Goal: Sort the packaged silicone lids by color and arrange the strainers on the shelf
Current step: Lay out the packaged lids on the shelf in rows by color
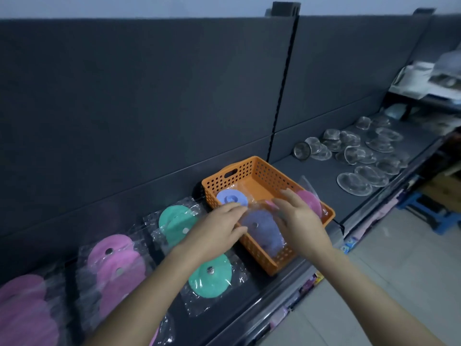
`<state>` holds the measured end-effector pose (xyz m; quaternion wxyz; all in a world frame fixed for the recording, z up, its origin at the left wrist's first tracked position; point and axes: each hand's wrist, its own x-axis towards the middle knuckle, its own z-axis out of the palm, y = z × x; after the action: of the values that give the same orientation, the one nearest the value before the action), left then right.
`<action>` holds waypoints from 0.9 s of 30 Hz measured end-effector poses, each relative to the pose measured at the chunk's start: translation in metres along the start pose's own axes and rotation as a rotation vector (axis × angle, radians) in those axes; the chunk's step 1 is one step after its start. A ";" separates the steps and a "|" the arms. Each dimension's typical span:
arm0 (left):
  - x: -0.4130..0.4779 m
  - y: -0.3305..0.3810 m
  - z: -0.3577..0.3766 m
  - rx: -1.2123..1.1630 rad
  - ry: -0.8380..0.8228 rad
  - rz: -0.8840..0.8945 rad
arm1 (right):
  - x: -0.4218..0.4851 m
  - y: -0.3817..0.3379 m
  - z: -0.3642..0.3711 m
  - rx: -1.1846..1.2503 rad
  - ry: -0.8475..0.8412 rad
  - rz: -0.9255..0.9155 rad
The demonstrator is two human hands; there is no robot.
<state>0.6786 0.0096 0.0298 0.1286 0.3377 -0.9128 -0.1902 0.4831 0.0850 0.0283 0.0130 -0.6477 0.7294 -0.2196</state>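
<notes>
Now left hand pinches bagged purple lid; right hand touches it.

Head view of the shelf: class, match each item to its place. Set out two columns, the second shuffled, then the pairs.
1 purple lid
2 green lids
3 strainers
4 stacked pink lids

A just left of the orange basket
B far left of the shelf
C in the basket
D on the shelf right of the basket

Pairs: 1-C, 2-A, 3-D, 4-B
</notes>
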 end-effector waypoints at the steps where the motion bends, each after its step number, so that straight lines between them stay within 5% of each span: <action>1: 0.009 0.005 0.001 0.012 -0.023 0.001 | 0.006 0.010 -0.002 -0.051 -0.017 -0.014; 10: 0.078 0.027 0.026 0.071 -0.315 0.007 | 0.040 0.073 -0.002 -0.167 -0.161 0.023; 19: 0.119 0.028 0.060 0.348 -0.717 -0.003 | 0.033 0.091 0.014 0.050 0.022 0.097; 27: 0.121 0.028 0.067 0.504 -0.524 0.120 | 0.032 0.092 0.014 0.098 0.102 0.075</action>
<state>0.5486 -0.0341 -0.0051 -0.1859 0.2444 -0.9512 -0.0315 0.3955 0.0561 -0.0073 0.0156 -0.6066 0.7412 -0.2870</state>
